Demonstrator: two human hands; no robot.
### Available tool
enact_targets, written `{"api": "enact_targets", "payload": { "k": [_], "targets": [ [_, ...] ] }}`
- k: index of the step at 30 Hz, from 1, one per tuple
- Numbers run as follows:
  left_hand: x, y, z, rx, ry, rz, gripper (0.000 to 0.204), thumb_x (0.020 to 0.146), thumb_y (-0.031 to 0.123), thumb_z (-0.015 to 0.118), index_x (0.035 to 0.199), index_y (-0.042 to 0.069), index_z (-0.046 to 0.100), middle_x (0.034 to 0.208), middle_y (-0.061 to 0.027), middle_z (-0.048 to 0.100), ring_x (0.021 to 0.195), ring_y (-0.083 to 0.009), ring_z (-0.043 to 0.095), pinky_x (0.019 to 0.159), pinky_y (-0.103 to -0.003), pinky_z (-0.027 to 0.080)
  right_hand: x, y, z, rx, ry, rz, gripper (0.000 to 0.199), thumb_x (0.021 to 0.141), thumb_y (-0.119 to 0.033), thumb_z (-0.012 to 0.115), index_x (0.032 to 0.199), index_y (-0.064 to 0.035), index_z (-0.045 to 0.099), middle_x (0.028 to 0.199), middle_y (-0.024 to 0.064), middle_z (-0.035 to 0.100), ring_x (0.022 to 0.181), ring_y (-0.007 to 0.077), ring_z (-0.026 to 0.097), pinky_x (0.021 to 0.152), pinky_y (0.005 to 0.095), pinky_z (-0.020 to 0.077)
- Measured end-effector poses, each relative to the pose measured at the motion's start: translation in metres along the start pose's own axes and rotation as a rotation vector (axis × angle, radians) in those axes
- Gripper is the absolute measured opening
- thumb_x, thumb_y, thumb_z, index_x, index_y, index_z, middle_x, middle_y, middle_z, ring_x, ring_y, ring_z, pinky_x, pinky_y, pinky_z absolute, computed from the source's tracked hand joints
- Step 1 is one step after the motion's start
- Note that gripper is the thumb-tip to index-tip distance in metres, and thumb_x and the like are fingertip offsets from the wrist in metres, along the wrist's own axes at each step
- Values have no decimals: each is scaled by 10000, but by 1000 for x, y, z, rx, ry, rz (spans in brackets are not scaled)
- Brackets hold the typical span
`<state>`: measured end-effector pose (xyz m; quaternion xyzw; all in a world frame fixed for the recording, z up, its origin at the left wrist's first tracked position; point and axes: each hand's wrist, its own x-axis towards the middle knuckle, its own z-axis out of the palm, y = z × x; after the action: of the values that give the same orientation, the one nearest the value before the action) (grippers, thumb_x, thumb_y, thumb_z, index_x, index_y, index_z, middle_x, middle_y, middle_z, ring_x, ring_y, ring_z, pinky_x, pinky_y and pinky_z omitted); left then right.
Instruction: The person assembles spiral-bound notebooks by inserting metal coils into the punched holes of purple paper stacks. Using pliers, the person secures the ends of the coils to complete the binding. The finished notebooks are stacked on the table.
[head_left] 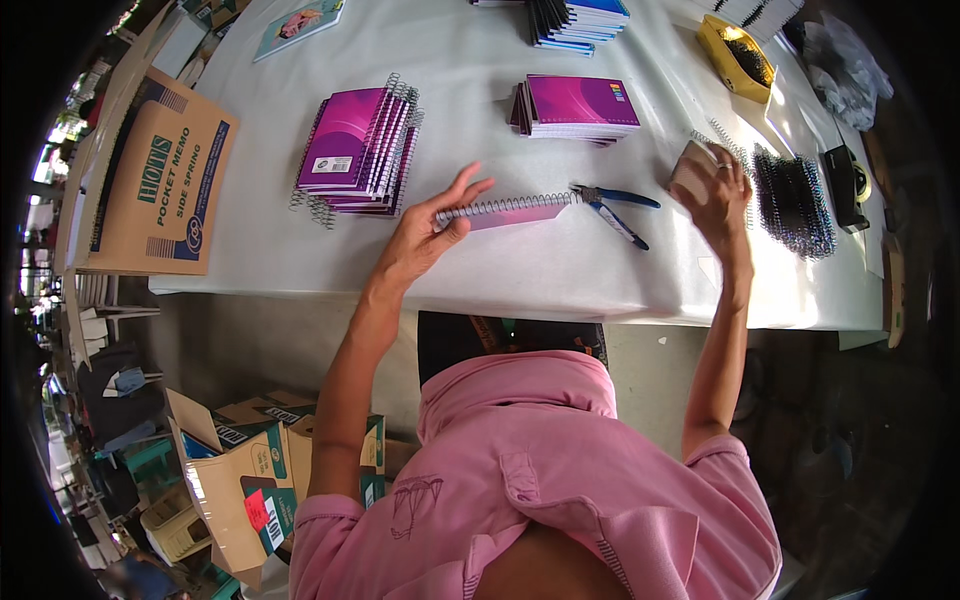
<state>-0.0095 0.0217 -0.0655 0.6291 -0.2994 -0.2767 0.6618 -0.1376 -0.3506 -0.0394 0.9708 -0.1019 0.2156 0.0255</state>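
Note:
My left hand [432,232] rests on a purple spiral-bound notebook [512,210] lying on the white table [560,270], thumb under its near edge and fingers spread over the wire spine. My right hand [716,190] is raised at the right, fingers curled around a small tan block [692,162]. Blue-handled pliers [612,205] lie between the hands, just right of the notebook's end.
A stack of bound purple notebooks [358,148] sits left of centre and an unbound purple stack [578,105] behind. Loose black spiral wires [792,198] lie at the right, a yellow tray [736,55] beyond. A cardboard box [152,190] stands at the left edge.

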Motion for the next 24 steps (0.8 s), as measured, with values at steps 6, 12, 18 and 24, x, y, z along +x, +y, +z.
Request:
{"api": "enact_targets", "payload": {
  "k": [6,12,18,24],
  "targets": [
    [-3,0,18,148,89,41,768,903,499,591,1470,35,361,1378,-95,537,1221,-137,492,999,-271,392,-36,-81,40,233,17,-153,462,873,-330,663,1293,-167,565,1215,165,499,1139,319,475,943,466,374],
    [-4,-9,21,316,178,94,473,986,312,547,1426,159,467,1287,-94,613,1104,-171,597,917,-288,470,-33,-113,4,502,-17,107,344,883,-214,643,1209,-109,608,1052,141,549,957,306,563,825,425,453],
    [-4,18,54,649,314,147,592,891,119,647,1440,160,429,1271,-109,617,1006,-243,647,808,-366,538,-42,-181,-40,725,41,-137,312,856,-211,676,1101,-25,622,974,110,583,874,280,598,765,388,492],
    [-7,26,60,919,387,185,740,777,14,703,1443,143,408,1240,-116,632,1030,-303,651,777,-390,554,-36,-185,-39,640,112,-228,289,847,-210,683,1071,-38,617,951,98,583,826,264,591,712,366,496]
  ]
}}
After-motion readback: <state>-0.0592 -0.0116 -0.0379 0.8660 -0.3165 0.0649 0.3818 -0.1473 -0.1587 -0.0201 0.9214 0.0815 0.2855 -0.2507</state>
